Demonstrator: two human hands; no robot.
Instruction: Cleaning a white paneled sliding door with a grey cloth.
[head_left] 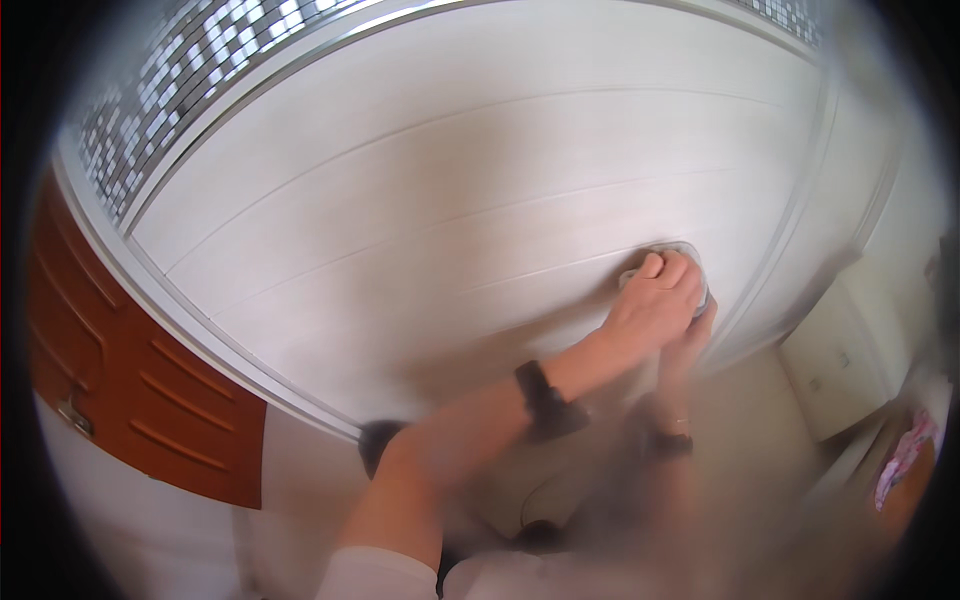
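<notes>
A grey cloth (690, 262) lies pressed against the white panelled surface (450, 200).

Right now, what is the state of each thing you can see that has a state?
White panelled door: appears shut in its frame.
Round grey knob: mostly covered by the hands.
Left hand: on top, fingers curled over the knob.
Right hand: blurred, under the left hand at the knob; grip unclear.
Brown wooden door: seen at an angle; open or shut unclear.

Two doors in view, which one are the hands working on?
The white panelled door filling the middle; both hands press a grey pad against it. The reddish-brown wooden door at left stands untouched.
</notes>
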